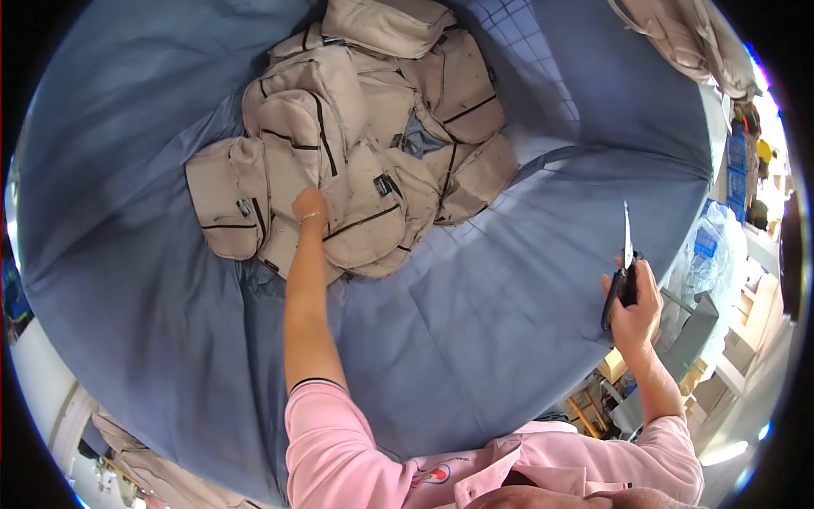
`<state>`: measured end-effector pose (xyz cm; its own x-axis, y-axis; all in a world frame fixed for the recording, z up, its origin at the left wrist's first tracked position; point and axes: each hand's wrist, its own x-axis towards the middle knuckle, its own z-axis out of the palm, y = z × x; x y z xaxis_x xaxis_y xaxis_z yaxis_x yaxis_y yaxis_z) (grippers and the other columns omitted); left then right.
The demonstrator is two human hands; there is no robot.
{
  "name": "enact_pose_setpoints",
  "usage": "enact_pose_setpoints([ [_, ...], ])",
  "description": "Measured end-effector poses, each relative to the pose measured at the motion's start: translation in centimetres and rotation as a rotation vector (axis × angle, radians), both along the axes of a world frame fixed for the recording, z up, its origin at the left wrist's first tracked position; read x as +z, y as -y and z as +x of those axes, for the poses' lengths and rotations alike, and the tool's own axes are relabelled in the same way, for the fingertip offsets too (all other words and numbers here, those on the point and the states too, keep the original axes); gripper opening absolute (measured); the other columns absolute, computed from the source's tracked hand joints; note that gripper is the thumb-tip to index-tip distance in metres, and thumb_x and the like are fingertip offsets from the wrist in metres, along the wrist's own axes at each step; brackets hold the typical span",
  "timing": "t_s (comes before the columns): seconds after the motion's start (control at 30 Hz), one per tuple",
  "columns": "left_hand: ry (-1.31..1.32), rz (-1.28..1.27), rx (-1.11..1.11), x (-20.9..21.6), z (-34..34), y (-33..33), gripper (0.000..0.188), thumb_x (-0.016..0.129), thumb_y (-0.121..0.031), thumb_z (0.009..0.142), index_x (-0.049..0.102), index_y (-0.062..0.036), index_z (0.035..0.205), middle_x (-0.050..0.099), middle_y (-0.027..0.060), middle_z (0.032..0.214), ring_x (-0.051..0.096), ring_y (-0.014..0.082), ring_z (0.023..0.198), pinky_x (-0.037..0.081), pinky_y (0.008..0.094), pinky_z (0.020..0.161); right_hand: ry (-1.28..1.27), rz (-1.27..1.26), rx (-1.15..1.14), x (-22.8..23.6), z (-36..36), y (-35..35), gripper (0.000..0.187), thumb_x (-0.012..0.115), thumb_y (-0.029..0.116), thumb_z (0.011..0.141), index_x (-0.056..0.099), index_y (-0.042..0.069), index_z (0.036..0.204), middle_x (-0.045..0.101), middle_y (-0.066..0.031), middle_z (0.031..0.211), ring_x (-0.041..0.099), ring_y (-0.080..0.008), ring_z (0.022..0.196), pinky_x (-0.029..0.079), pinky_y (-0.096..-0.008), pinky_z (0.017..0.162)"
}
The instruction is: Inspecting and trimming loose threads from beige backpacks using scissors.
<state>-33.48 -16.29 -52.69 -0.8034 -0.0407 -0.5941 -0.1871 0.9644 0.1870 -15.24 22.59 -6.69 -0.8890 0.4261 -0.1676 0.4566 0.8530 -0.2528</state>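
My left hand (310,205) reaches far into a pile of beige backpacks with black zips, its fingers closed on the fabric of one beige backpack (288,123) near the middle. Just right of that hand lies another backpack (366,225) with a small black tag. A further backpack (229,191) rests at the pile's left. Off to the right, my right hand (638,305) is wrapped round the black handles of a pair of scissors (627,237). The blades point upward and away from the bags, and look closed together.
A large blue-grey cloth (441,339) spreads beneath and around the pile, with wire grid (517,42) showing at the back. More beige bags (687,42) hang over the far right edge. Beyond the right rim are clear plastic wrapping (716,246) and blue crates (736,165).
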Motion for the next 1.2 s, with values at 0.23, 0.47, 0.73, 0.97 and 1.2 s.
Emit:
enact_pose_setpoints([
  [0.23, -0.11, 0.099, -0.069, 10.3, 0.7, 6.6, 0.023, 0.054, -0.023, 0.089, 0.063, -0.0028, 0.092, 0.066, 0.0224, 0.095, 0.061, 0.0432, 0.094, 0.049, 0.0503, 0.08, -0.084, -0.013, 0.085, 0.4, -0.7, 0.7, 0.033, 0.073, 0.005, 0.075, 0.057, 0.002, 0.104, 0.059, -0.0113, 0.088, 0.059, -0.0282, 0.072, 0.048, -0.0346, 0.068],
  [0.47, -0.373, 0.462, -0.309, 24.0, 0.7, 5.1, 0.016, 0.055, -0.014, 0.082, 0.062, 0.0005, 0.079, 0.065, 0.0187, 0.093, 0.059, 0.0397, 0.086, 0.047, 0.0474, 0.077, -0.112, -0.051, 0.078, 0.1, -0.4, 0.2, 0.029, 0.073, 0.013, 0.079, 0.06, 0.006, 0.105, 0.063, -0.0077, 0.094, 0.063, -0.0299, 0.079, 0.05, -0.0369, 0.07],
  [0.73, -0.427, 0.76, -0.71, 49.7, 6.6, 0.7, 0.008, 0.059, -0.006, 0.079, 0.059, 0.0003, 0.075, 0.065, 0.0111, 0.095, 0.059, 0.0323, 0.089, 0.048, 0.0408, 0.08, -0.386, -0.325, -0.051, 2.2, 0.5, 1.5, 0.026, 0.073, 0.021, 0.083, 0.06, 0.002, 0.097, 0.06, -0.0137, 0.079, 0.059, -0.0326, 0.072, 0.047, -0.0368, 0.067],
  [0.97, -0.537, 1.013, -1.086, 64.6, 16.6, -2.6, 0.004, 0.062, -0.003, 0.078, 0.058, -0.0018, 0.079, 0.064, 0.0097, 0.104, 0.06, 0.0281, 0.095, 0.046, 0.0397, 0.087, -0.666, -0.912, -0.288, 11.8, 6.4, 1.2, 0.031, 0.068, 0.033, 0.09, 0.064, 0.002, 0.095, 0.062, -0.0006, 0.079, 0.053, -0.0053, 0.059, 0.047, -0.0221, 0.055],
  [1.2, -0.249, 0.987, -1.303, 59.2, 29.6, -1.7, 0.003, 0.061, -0.005, 0.081, 0.059, -0.0054, 0.081, 0.064, 0.0037, 0.111, 0.058, 0.0194, 0.103, 0.036, 0.0392, 0.101, -0.602, -0.995, -0.284, 11.2, 14.9, -0.7, 0.033, 0.07, 0.032, 0.089, 0.064, 0.001, 0.093, 0.061, -0.0004, 0.078, 0.054, -0.0088, 0.072, 0.043, -0.0245, 0.064],
])
